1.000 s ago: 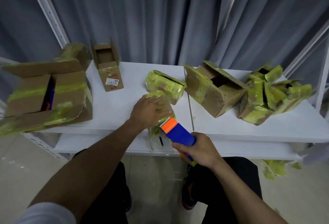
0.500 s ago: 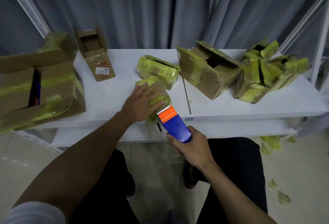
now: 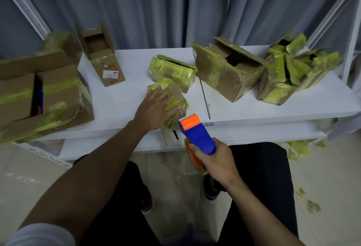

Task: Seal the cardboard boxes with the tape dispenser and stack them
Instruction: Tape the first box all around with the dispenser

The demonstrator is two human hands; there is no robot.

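Seen from the wearer's head, looking down over dark-trousered knees. Nearest, at 5 o'clock, the right hand (image 3: 213, 157) is wrapped around the handle of a blue and orange tape dispenser (image 3: 197, 134). Its toothed orange head points up and away, just beside the near end of a small box (image 3: 178, 99); whether the two touch cannot be told.

At 12 o'clock from the dispenser, the left hand (image 3: 156, 107) lies flat on that box with fingers straight and spread. It is pressing, not gripping, probably to stop the light box sliding while tape is drawn. The box sits at the near edge of a white table (image 3: 254, 112) and is already thick with yellow-green tape.

Further back, a second taped box (image 3: 172, 69) stands just behind it at 12 o'clock. At 10 o'clock a brown carton (image 3: 103, 58) stands with its flaps open. At 9 o'clock is a large box (image 3: 58, 93), its top flaps parted. At 2 o'clock lies a tilted carton (image 3: 226, 69), and beyond it a rough heap of taped boxes (image 3: 289, 75) – none neatly stacked, so sealing and stacking both look unfinished.

Grey curtains (image 3: 175, 7) hang behind.
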